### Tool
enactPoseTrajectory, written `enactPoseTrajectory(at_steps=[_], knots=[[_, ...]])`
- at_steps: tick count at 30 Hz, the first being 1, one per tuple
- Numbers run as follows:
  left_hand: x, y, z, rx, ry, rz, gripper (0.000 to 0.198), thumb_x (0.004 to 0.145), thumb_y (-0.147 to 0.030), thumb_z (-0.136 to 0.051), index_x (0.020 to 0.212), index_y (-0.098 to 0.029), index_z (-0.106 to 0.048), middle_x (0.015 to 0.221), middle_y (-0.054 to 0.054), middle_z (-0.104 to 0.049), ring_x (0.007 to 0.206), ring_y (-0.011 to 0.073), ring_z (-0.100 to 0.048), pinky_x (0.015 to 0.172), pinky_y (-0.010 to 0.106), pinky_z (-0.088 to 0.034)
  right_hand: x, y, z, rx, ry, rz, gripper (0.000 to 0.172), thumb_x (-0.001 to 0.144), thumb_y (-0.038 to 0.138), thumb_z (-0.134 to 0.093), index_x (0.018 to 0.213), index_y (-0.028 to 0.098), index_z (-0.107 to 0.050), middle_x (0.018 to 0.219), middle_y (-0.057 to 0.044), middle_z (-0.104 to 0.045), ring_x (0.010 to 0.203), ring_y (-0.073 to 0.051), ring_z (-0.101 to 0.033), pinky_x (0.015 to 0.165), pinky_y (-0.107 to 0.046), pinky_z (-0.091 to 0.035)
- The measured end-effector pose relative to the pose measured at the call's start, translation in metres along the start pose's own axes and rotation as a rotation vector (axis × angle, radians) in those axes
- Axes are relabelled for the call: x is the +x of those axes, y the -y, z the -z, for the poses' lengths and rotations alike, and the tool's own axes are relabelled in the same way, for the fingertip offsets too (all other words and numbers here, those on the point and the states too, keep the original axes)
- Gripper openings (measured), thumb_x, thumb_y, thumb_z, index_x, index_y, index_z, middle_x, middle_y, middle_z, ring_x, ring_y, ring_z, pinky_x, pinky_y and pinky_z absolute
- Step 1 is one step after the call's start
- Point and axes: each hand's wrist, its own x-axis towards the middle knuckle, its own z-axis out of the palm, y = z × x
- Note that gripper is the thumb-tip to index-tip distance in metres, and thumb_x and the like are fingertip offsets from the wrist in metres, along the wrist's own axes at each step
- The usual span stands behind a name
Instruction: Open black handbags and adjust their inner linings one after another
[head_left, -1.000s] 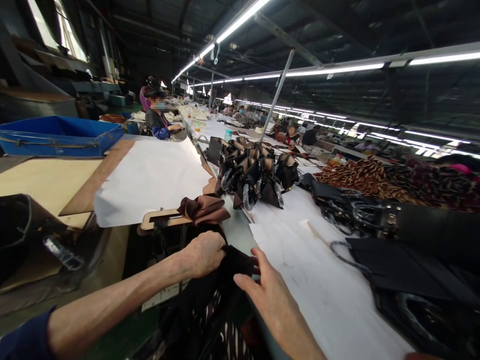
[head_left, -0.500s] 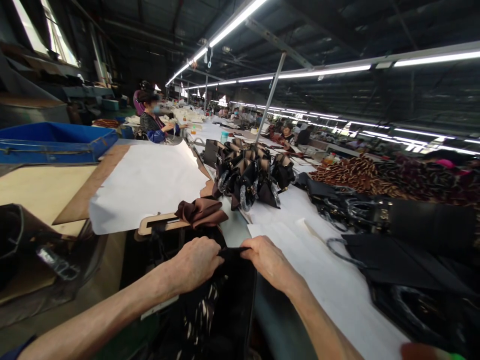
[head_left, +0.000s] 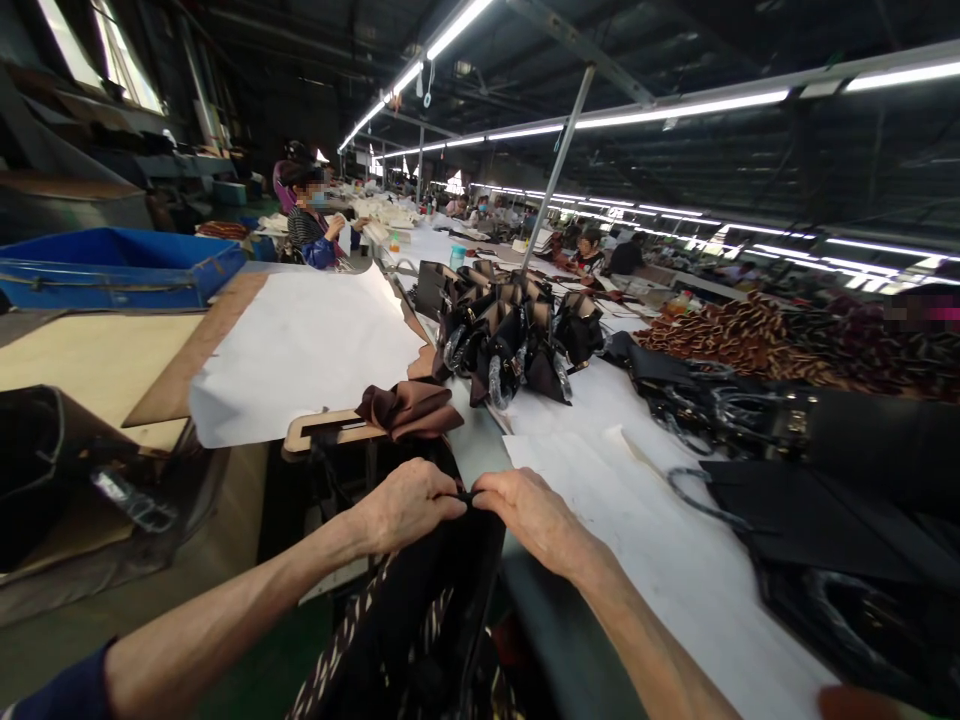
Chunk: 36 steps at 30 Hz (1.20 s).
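Here, the left hand [head_left: 409, 505] and right hand [head_left: 536, 515] pinch black cloth [head_left: 450, 555] in their fingers [head_left: 450, 506], near the worktop's [head_left: 484, 452] edge and white paper [head_left: 637, 540].

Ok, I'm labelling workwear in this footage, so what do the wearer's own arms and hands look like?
The left hand and right hand are ungloved, with no watch or bracelet showing. Both forearms are bare; a dark navy sleeve shows near the left elbow.
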Motion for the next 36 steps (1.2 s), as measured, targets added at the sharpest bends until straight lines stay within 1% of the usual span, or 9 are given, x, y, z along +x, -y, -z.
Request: enactPoseTrajectory(at_steps=[6, 11, 14, 19, 21, 23, 27, 32, 36], knots=[[0.003, 0.001, -0.001, -0.043, 0.05, -0.018, 0.031, 0.076, -0.025, -0.048, 0.049, -0.015, -0.036, 0.047, -0.005, -0.029, 0.047, 0.0076, -0.029, 0.047, 0.022, -0.02, 0.004, -0.007, -0.001, 0.015, 0.039, -0.014, 0.024, 0.08, 0.031, -0.048, 0.06, 0.02, -0.055, 0.052, 0.006, -0.038, 0.054, -0.009, -0.038, 0.054, -0.022, -0.025], [0.002, -0.002, -0.013, 0.265, -0.04, -0.047, 0.022, 0.079, -0.036, -0.053, 0.068, -0.018, -0.06, 0.058, -0.002, -0.051, 0.056, 0.0133, -0.046, 0.052, 0.023, -0.026, 0.006, -0.009, -0.001, 0.01, 0.067, 0.006, 0.021, 0.078, 0.029, -0.05, 0.06, 0.019, -0.055, 0.05, 0.006, -0.037, 0.052, -0.008, -0.036, 0.055, -0.022, -0.024], [0.002, -0.006, -0.016, 0.383, -0.056, -0.025, 0.023, 0.084, -0.031, -0.047, 0.071, -0.018, -0.062, 0.064, 0.002, -0.057, 0.062, 0.0166, -0.052, 0.055, 0.025, -0.029, 0.005, -0.007, -0.002, -0.003, 0.07, 0.011, 0.022, 0.079, 0.03, -0.051, 0.061, 0.019, -0.056, 0.051, 0.006, -0.039, 0.053, -0.008, -0.038, 0.056, -0.023, -0.025], [0.003, -0.006, -0.013, 0.132, -0.003, -0.055, 0.029, 0.08, -0.028, -0.049, 0.054, -0.015, -0.051, 0.049, -0.004, -0.041, 0.048, 0.0089, -0.038, 0.049, 0.022, -0.025, 0.006, -0.01, -0.001, 0.018, 0.106, 0.014, 0.023, 0.079, 0.032, -0.051, 0.062, 0.019, -0.059, 0.053, 0.006, -0.043, 0.055, -0.01, -0.041, 0.055, -0.023, -0.026], [0.003, -0.004, -0.012, 0.07, -0.011, -0.053, 0.029, 0.078, -0.027, -0.049, 0.052, -0.015, -0.048, 0.048, -0.005, -0.037, 0.047, 0.0082, -0.035, 0.048, 0.023, -0.023, 0.006, -0.012, -0.003, 0.099, 0.109, -0.001, 0.025, 0.081, 0.034, -0.048, 0.069, 0.019, -0.063, 0.059, 0.004, -0.052, 0.061, -0.012, -0.048, 0.058, -0.024, -0.032], [0.003, 0.0, -0.01, 0.087, -0.054, -0.03, 0.029, 0.078, -0.026, -0.048, 0.051, -0.015, -0.048, 0.048, -0.004, -0.036, 0.048, 0.0089, -0.035, 0.049, 0.023, -0.024, 0.002, -0.011, -0.007, 0.239, 0.033, -0.056, 0.03, 0.084, 0.04, -0.043, 0.088, 0.02, -0.066, 0.081, 0.001, -0.064, 0.079, -0.017, -0.056, 0.07, -0.026, -0.038], [0.003, 0.006, -0.004, 0.237, -0.168, 0.071, 0.03, 0.08, -0.029, -0.045, 0.054, -0.016, -0.053, 0.052, -0.001, -0.048, 0.054, 0.0123, -0.045, 0.054, 0.023, -0.031, -0.02, 0.004, -0.022, 0.395, -0.199, -0.3, 0.054, 0.083, 0.049, -0.041, 0.129, 0.02, -0.043, 0.123, -0.009, -0.055, 0.111, -0.023, -0.05, 0.093, -0.034, -0.036], [0.002, 0.012, -0.003, 0.393, -0.205, 0.191, 0.027, 0.08, -0.03, -0.044, 0.061, -0.018, -0.058, 0.067, 0.006, -0.06, 0.069, 0.0198, -0.058, 0.062, 0.027, -0.038, -0.049, 0.029, -0.051, 0.297, -0.055, -0.447, 0.081, 0.067, 0.039, -0.064, 0.137, 0.019, -0.03, 0.132, -0.011, -0.048, 0.122, -0.028, -0.041, 0.1, -0.038, -0.032], [-0.002, 0.015, 0.003, 0.349, -0.183, 0.191, 0.026, 0.077, -0.026, -0.045, 0.053, -0.017, -0.051, 0.058, 0.003, -0.054, 0.061, 0.017, -0.054, 0.057, 0.026, -0.036, -0.056, 0.018, -0.067, 0.156, -0.105, -0.471, 0.075, 0.069, 0.025, -0.059, 0.137, 0.015, -0.029, 0.129, -0.014, -0.05, 0.119, -0.028, -0.045, 0.098, -0.036, -0.032]])
